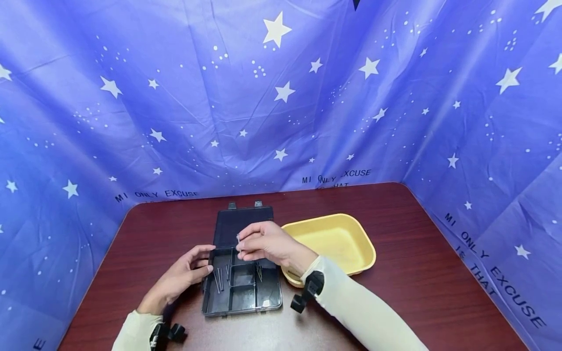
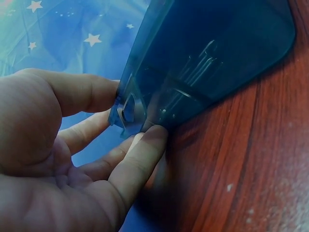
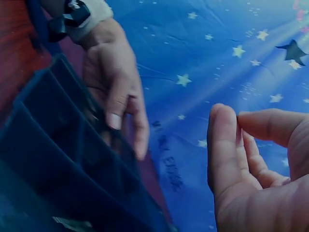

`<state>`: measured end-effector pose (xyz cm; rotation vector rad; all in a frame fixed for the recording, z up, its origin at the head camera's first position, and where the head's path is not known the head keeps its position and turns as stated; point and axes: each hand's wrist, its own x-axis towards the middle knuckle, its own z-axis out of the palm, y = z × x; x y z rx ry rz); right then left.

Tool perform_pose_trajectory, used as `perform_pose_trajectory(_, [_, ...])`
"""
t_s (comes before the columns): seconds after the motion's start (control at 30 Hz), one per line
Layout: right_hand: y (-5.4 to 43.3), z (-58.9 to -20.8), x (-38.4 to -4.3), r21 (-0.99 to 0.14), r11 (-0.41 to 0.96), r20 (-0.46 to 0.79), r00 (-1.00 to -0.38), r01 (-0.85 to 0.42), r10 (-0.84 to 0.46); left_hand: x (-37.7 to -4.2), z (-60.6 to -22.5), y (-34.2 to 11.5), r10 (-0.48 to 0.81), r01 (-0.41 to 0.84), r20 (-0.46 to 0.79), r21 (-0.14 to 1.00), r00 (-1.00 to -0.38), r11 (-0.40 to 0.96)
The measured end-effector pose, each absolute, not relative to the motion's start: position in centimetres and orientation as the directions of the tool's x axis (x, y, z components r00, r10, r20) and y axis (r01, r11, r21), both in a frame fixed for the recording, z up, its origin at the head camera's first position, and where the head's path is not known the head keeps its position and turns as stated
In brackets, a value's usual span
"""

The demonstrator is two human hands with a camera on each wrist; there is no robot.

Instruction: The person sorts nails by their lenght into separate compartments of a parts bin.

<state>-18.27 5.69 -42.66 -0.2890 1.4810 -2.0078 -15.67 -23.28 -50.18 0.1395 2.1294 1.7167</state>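
Note:
A dark, see-through compartment box (image 1: 242, 291) lies on the table with its lid (image 1: 241, 226) folded back. My left hand (image 1: 186, 273) grips the box's left wall, thumb on one side and fingers on the other; the left wrist view shows this wall between thumb and fingers (image 2: 145, 154). Several long, thin nails (image 1: 219, 280) lie in the left compartment, and brassy ones (image 1: 259, 272) in the right one. Above the box's upper middle compartment, my right hand (image 1: 268, 243) pinches a thin grey nail (image 1: 238, 239) between thumb and fingertips. In the right wrist view the fingers hide it.
A yellow plastic tub (image 1: 366, 248) stands right of the box, partly behind my right wrist. The reddish-brown table (image 1: 421, 273) is bordered by a blue star-patterned curtain (image 1: 263, 122). Each wrist wears a black camera mount (image 1: 312, 287).

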Motion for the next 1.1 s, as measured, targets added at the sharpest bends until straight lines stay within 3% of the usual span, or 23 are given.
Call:
perform_pose_trajectory(0.43, [0.3,-46.3,-16.3,-0.904,-0.102,-0.31,-0.8,0.416,-0.514,-15.7,-50.2,-23.4,0.348,-0.15,-0.23,0.959,-0.909,0.24])
perform_pose_trajectory(1.1, [1.2,-46.0,-15.6,-0.907,-0.108,-0.3,-0.807,0.406,-0.509,-15.6,-50.0,-23.3,0.343,-0.159,-0.238,0.957,-0.909,0.243])
